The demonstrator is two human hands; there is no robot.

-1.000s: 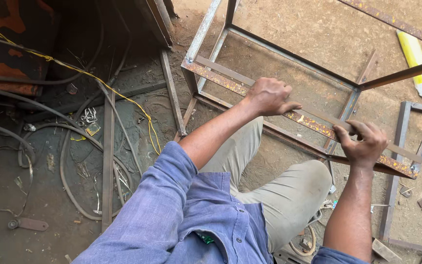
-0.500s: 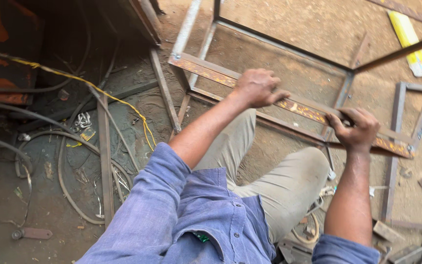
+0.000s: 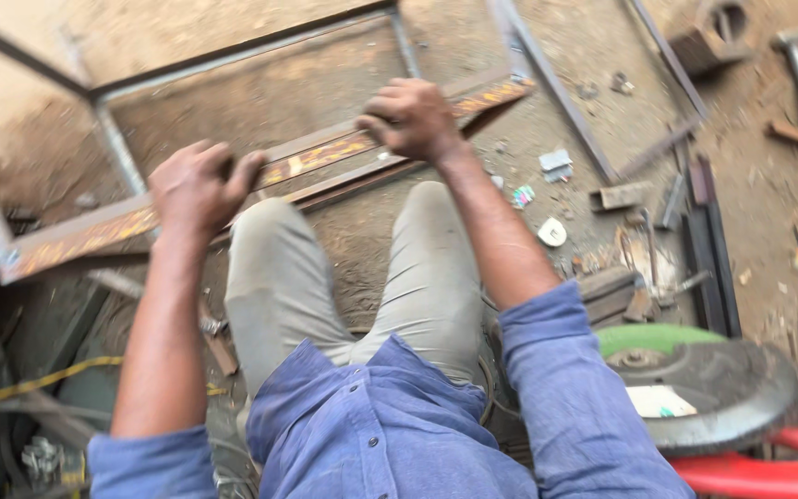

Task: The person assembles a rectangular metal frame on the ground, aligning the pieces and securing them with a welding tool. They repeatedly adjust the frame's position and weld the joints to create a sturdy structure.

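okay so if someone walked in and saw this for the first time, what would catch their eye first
First, the two bare hands gripping a rusty flat metal bar that crosses the upper middle: the left hand on its left part, the right hand farther right. Behind the bar, a thin metal frame lies on the dirt floor. At lower right sits a round cutting disc with a green guard beside red metal.

Hidden, cut off and blurred items

Frame (image 3: 260, 46): left end runs off the edge; motion-blurred. Bar (image 3: 325, 157): stretches covered by left hand (image 3: 198, 188) and right hand (image 3: 413, 118). Disc (image 3: 722, 388): partly behind sleeve (image 3: 574, 397). Red part (image 3: 768, 473): cropped below. Scrap (image 3: 630, 194): too blurred to identify.
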